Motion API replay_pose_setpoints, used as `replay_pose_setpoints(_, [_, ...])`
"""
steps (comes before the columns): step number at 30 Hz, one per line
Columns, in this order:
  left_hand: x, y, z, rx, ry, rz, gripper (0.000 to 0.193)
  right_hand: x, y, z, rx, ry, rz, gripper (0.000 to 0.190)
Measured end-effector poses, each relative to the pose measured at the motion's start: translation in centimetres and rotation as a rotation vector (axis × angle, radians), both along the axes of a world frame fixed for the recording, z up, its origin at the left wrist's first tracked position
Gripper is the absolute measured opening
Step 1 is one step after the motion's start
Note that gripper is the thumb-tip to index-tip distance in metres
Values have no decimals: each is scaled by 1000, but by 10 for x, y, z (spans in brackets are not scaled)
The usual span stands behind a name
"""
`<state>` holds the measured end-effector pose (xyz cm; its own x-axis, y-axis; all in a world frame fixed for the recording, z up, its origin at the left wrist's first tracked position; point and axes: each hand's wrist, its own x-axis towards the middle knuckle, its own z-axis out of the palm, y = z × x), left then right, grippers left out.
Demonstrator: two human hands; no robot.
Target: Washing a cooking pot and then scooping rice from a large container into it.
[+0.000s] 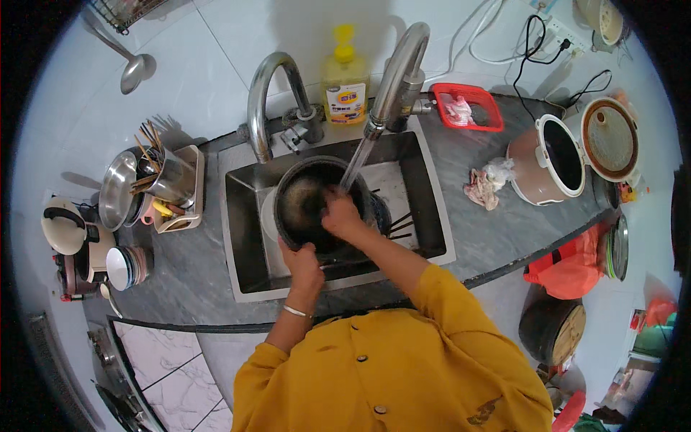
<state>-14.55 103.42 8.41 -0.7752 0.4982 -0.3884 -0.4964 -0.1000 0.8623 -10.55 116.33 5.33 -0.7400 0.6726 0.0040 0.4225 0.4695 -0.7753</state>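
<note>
A dark round pot [302, 200], which looks like a rice cooker's inner pot, is held tilted over the steel sink [253, 281]. My left hand [303, 264] grips its near rim. Inside its mouth is my right hand [341, 216], under the water running from the right-hand faucet [382, 102]; whether it holds anything is hidden. Below the pot, a white round dish [268, 216] and dark chopsticks [402, 224] partly show in the sink. The left-hand faucet [260, 124] is not running.
Behind the sink stands a yellow dish soap bottle [345, 97]. To the right are a red basket [494, 108], crumpled cloth or plastic [482, 189] and an open rice cooker [526, 162]. Stacked bowls [127, 267] and a steel utensil holder [175, 178] stand left.
</note>
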Motion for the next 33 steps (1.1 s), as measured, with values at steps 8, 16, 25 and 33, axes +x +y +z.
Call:
replay_pose_setpoints(8, [16,-3,-4,-34,-54,-76,73,-7,-21,-30,-123,-150,383,60])
replay_pose_setpoints(16, [12,-7,-17,3,-20,-112,69,-1,-27,-29,-62,-364,243,63])
replay_pose_setpoints(25, [11,-9,-6,-98,-38,-137,71,12,-28,-2,80,-407,365,70])
replay_pose_setpoints(33, [8,-11,-16,-83,-15,-139,69,20,-22,-7,63,-289,425,66])
